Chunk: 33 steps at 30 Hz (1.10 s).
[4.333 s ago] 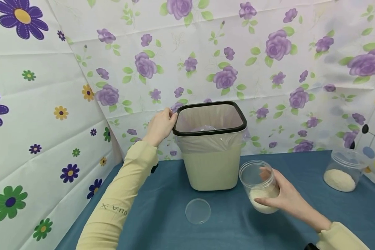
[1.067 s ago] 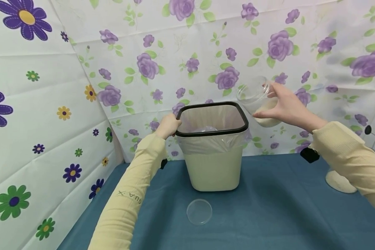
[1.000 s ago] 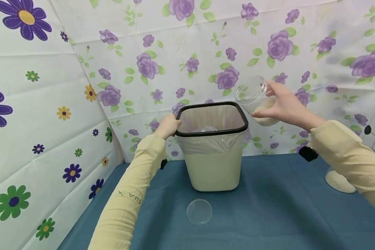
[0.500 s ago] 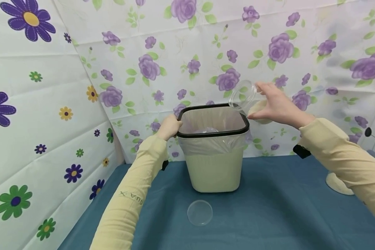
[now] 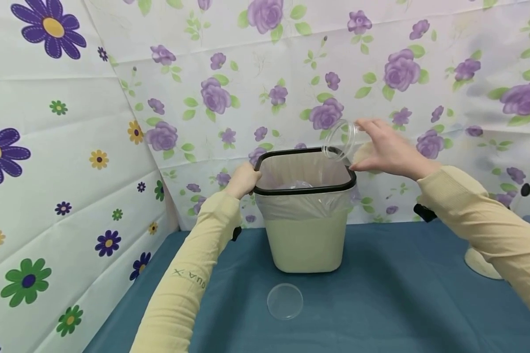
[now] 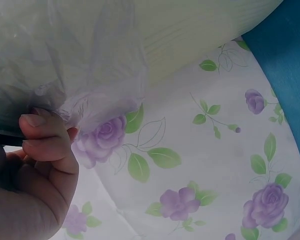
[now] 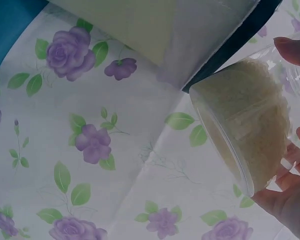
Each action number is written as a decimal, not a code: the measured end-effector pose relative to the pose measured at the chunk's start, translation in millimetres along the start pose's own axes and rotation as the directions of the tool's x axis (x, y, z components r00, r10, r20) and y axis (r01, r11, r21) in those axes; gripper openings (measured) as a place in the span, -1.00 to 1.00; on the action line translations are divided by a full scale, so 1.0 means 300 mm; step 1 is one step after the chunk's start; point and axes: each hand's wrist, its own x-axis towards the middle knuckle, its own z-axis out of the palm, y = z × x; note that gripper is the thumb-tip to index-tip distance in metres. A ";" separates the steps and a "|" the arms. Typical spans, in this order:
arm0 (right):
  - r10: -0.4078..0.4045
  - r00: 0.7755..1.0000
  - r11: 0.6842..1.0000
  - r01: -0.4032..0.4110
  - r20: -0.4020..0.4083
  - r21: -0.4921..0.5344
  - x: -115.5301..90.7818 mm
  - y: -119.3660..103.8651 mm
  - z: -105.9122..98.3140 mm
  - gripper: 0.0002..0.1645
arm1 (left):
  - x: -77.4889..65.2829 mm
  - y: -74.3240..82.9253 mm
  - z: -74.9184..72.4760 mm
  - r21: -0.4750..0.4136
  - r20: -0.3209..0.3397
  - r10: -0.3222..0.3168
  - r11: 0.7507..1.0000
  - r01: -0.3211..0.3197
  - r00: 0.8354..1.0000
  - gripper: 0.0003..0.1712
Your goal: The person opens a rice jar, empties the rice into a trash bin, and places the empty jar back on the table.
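Observation:
My left hand (image 5: 244,179) grips the black rim of a cream trash can (image 5: 306,240) at its left corner; the left wrist view shows the fingers curled over rim and clear liner (image 6: 100,75). In my right hand (image 5: 390,149) I hold a clear plastic jar (image 5: 341,141), tilted over the can's right rim with its mouth toward the can. Pale, rice-like grains (image 7: 245,120) sit in the jar's lower part, banked along its base and side in the right wrist view. No grains show falling. Some crumpled clear plastic (image 5: 301,185) shows inside the can.
A round clear lid (image 5: 284,301) lies on the blue tablecloth (image 5: 362,304) in front of the can. At the right, a second container with pale grains (image 5: 480,264) is partly hidden behind my right sleeve. Flowered sheets (image 5: 265,88) hang behind and at the left.
From beside the can, the right hand has lifted the jar, brought it left to the rim and tipped it further. The left hand has closed onto the rim.

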 end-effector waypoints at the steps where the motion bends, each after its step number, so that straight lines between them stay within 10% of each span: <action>1: 0.005 1.000 1.000 -0.004 0.007 -0.009 0.000 -0.002 0.001 0.18 | 0.000 -0.001 0.000 0.000 -0.001 -0.001 1.000 0.001 1.000 -0.65; 33: -0.174 0.985 0.956 0.173 0.017 -0.237 0.059 0.001 0.022 0.09 | 0.013 -0.005 0.005 0.024 -0.012 -0.002 1.000 0.002 1.000 -0.65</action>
